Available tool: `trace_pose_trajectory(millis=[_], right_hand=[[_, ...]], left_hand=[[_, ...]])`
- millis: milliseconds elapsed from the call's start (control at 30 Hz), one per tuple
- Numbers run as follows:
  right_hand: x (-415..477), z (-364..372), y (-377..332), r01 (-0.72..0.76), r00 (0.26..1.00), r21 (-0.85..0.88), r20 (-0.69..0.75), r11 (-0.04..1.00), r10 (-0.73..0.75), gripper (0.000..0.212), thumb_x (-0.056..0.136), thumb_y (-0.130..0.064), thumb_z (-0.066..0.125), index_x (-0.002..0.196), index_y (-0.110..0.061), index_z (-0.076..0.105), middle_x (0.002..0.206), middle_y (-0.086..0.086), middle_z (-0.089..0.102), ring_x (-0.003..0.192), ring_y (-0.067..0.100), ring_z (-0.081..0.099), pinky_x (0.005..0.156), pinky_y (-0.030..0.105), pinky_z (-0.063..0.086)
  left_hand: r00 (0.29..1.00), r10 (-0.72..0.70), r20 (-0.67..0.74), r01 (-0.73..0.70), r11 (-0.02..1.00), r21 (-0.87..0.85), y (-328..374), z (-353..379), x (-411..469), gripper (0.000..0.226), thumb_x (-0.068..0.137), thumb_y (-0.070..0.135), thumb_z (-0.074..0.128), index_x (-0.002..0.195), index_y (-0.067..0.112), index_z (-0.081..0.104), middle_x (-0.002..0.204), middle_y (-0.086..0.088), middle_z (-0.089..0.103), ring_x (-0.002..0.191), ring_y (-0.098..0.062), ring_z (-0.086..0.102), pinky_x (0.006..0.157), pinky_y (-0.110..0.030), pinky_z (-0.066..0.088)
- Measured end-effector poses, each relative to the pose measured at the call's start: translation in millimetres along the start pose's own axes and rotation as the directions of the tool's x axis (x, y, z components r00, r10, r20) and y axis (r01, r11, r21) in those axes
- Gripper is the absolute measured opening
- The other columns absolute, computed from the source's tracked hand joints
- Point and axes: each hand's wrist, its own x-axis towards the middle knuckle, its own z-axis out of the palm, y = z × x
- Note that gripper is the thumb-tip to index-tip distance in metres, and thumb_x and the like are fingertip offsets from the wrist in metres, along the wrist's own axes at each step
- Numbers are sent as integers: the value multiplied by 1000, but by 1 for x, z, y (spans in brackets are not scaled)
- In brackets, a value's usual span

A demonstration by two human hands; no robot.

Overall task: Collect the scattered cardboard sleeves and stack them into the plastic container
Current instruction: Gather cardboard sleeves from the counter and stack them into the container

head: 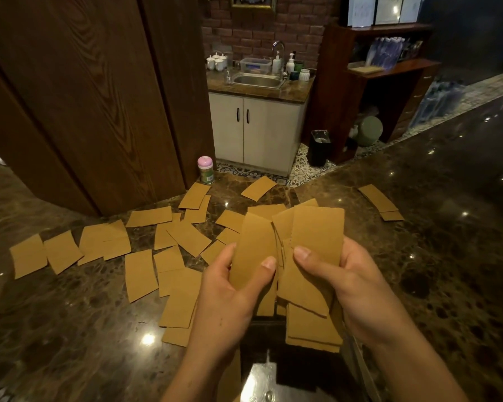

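Note:
Flat brown cardboard sleeves lie scattered over the dark marble counter (70,314), most of them left of centre, such as one (141,275). Two more sleeves (379,198) lie apart at the right. My left hand (230,297) pinches one upright sleeve (256,250) with the thumb on its face. My right hand (352,288) grips a fanned bundle of several sleeves (317,236), thumb on top. Under my hands, a few sleeves (311,329) hang over a clear plastic container (259,375) at the counter's near edge; its outline is hard to make out.
A small jar with a pink lid (206,169) stands at the counter's far edge beside a tall wooden panel (84,97). Beyond the counter are a sink cabinet (259,132), a black bin (318,147) and wooden shelves (389,68).

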Motion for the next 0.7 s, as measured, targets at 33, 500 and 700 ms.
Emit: trace_pose_trajectory(millis=[33,500,700], right_hand=[[0,3,-1,27,999,-43,-23,999,-28,32,93,-20,69,125,-22,66,111,4,80,101,23,78,84,39,64],[-2,4,-6,-38,991,-7,128,999,38,46,85,-19,72,130,-19,62,113,7,79,102,25,77,81,35,64],[24,-22,-50,-14,972,-172,230,985,54,41,82,-23,80,120,-15,67,100,2,80,90,17,78,71,24,61]], left_hand=[[999,19,-41,-16,998,68,-1,1,-1,40,86,30,74,123,36,58,107,9,73,95,-3,72,77,-28,62],[944,-253,212,316,879,-357,8,-1,-7,28,93,32,58,111,12,65,87,-9,79,76,-21,76,63,-32,61],[963,-152,222,204,950,-236,6,-13,-3,38,82,14,74,119,18,65,98,-15,74,81,-31,72,58,-37,60]])
